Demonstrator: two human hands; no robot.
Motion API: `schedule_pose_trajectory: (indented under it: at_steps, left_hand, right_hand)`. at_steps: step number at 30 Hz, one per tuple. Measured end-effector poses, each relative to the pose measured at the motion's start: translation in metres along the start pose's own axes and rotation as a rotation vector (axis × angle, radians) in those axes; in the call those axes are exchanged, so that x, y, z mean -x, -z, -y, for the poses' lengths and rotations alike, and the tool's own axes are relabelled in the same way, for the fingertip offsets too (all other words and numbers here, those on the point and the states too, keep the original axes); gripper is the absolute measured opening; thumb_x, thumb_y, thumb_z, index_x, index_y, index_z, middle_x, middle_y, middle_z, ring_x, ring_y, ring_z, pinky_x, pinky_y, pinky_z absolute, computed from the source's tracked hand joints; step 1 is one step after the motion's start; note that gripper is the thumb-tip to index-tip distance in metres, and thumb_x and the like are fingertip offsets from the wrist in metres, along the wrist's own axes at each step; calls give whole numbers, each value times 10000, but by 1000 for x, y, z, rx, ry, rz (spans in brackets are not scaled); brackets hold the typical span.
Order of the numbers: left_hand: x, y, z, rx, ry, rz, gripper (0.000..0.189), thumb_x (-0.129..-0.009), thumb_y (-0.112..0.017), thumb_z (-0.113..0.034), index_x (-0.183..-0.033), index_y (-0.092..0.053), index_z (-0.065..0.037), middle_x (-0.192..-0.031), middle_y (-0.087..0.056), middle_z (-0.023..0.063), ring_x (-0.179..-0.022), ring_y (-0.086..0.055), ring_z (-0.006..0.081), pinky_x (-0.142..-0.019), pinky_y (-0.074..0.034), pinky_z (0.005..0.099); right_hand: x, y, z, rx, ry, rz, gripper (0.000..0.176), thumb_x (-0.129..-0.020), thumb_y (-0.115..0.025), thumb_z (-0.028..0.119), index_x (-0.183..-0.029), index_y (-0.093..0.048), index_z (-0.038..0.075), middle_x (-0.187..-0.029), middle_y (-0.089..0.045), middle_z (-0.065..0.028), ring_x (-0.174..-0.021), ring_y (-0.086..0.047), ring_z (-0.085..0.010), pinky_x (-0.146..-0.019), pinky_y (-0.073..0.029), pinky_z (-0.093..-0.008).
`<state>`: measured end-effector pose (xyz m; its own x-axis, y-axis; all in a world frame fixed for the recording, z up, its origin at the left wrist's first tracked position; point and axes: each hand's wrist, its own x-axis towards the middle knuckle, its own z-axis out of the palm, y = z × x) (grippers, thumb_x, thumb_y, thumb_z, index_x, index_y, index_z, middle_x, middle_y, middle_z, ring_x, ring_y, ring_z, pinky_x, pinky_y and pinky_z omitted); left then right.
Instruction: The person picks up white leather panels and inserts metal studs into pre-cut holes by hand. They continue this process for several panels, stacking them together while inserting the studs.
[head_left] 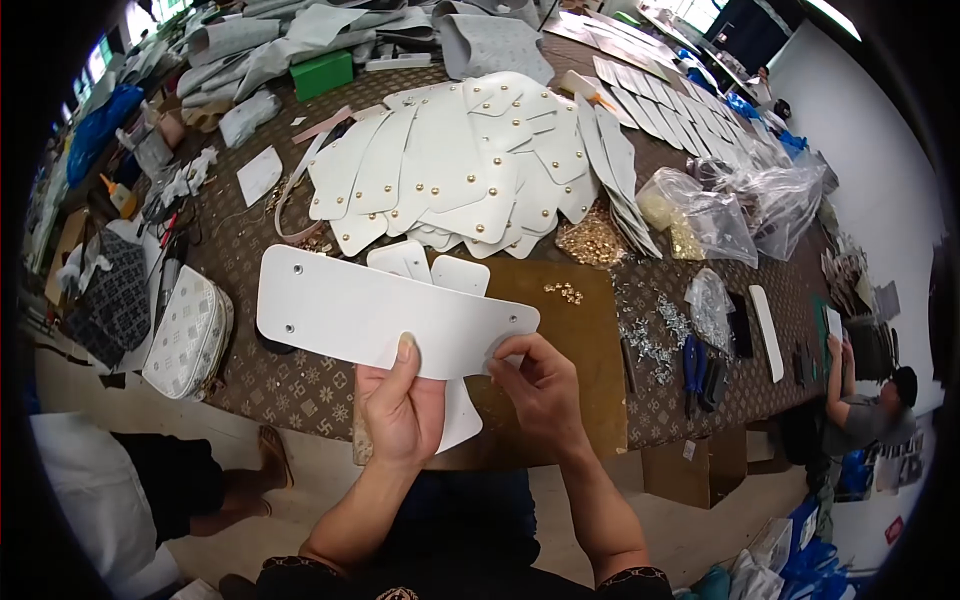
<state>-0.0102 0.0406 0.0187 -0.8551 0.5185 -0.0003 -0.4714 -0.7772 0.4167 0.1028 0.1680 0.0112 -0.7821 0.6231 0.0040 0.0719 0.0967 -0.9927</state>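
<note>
A long white panel with rounded corners is held up over the brown work board. Silver metal dots show at both left corners and at the upper right one. My left hand grips its lower edge, thumb on top and fingers underneath. At the lower right corner, my right hand pinches the panel between thumb and fingers; any small part inside that pinch is hidden. More white pieces lie partly beneath the panel. Several loose gold studs rest on the board beyond my right hand.
Behind is a pile of white panels with gold studs, beside a heap of gold studs. Silver screws, blue-handled pliers and plastic bags lie right. A patterned white case sits left. Other people stand left and right.
</note>
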Motion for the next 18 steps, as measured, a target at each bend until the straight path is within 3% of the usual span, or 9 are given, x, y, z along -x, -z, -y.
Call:
schedule_pose_trajectory:
  at_steps: [2, 4, 8, 11, 13, 14, 15, 17, 18]
  left_hand:
    - [-1, 5, 1, -24, 16, 19, 418, -1061, -494, 3, -1476, -440, -3, -1439, -563, 155, -1346, -550, 260, -1168, -435, 470]
    - [-4, 4, 4, -48, 22, 28, 430, -1060, -494, 6, -1485, -429, -6, -1440, -562, 153, -1345, -550, 258, -1164, -441, 468]
    - [-12, -16, 1, -174, 179, 107, 507, -1056, -523, -22, -1541, -375, -16, -1519, -477, 166, -1401, -489, 258, -1165, -437, 469]
    - [-18, -27, 2, -279, 236, 161, 594, -1034, -578, -54, -1579, -343, -19, -1610, -377, 148, -1461, -418, 272, -1181, -406, 453]
    - [-24, -6, 0, -846, 41, 265, 675, -1006, -647, -101, -1592, -323, -19, -1638, -338, 155, -1467, -409, 299, -1172, -399, 455]
    - [-27, 8, -4, -1122, -29, 250, 822, -931, -772, -228, -1584, -326, -6, -1641, -303, 218, -1487, -358, 358, -1183, -338, 510]
    - [-24, 14, -8, -1138, -24, 238, 822, -931, -772, -228, -1584, -326, -6, -1641, -303, 218, -1487, -358, 358, -1183, -338, 510]
    - [-17, 24, -18, -1938, -216, 129, 956, -839, -855, -335, -1567, -339, 8, -1626, -295, 271, -1505, -281, 420, -1188, -262, 557]
    - [-15, 38, -19, -1966, -177, 66, 1030, -780, -885, -397, -1556, -345, 13, -1615, -299, 284, -1511, -217, 452, -1193, -209, 571]
  right_hand:
    - [-1, 5, 2, 76, -12, 21, 93, -955, -698, -34, -1038, -689, 6, -920, -693, -17, -805, -656, -86, -705, -513, -213]
    - [1, 14, -5, -59, -19, 163, 100, -945, -717, -14, -1039, -692, 8, -919, -702, -37, -778, -669, -100, -691, -528, -225]
    - [2, 40, 3, -265, -100, 120, 97, -946, -715, -7, -1040, -693, 0, -932, -713, -63, -785, -687, -120, -703, -554, -246]
    - [-28, 78, 10, -228, 74, -202, 146, -972, -686, 7, -1113, -690, -33, -914, -718, -86, -763, -687, -132, -713, -569, -264]
    - [-62, 103, 24, -310, 134, -342, 206, -990, -687, 49, -1170, -678, -52, -909, -716, -90, -749, -682, -133, -720, -563, -263]
    - [-82, 117, 30, -338, 141, -405, 243, -992, -697, 74, -1191, -667, -63, -909, -711, -88, -754, -683, -140, -726, -563, -265]
    - [-100, 131, 30, -325, 175, -415, 273, -1002, -700, 113, -1202, -658, -68, -929, -702, -86, -769, -681, -139, -726, -553, -254]
    - [-113, 148, 32, -240, 72, -427, 325, -1048, -646, 172, -1295, -637, -39, -972, -707, -86, -785, -679, -128, -727, -548, -242]
    - [-113, 150, 38, -178, 3, -414, 342, -1060, -629, 189, -1328, -628, -23, -977, -708, -81, -782, -677, -123, -725, -547, -240]
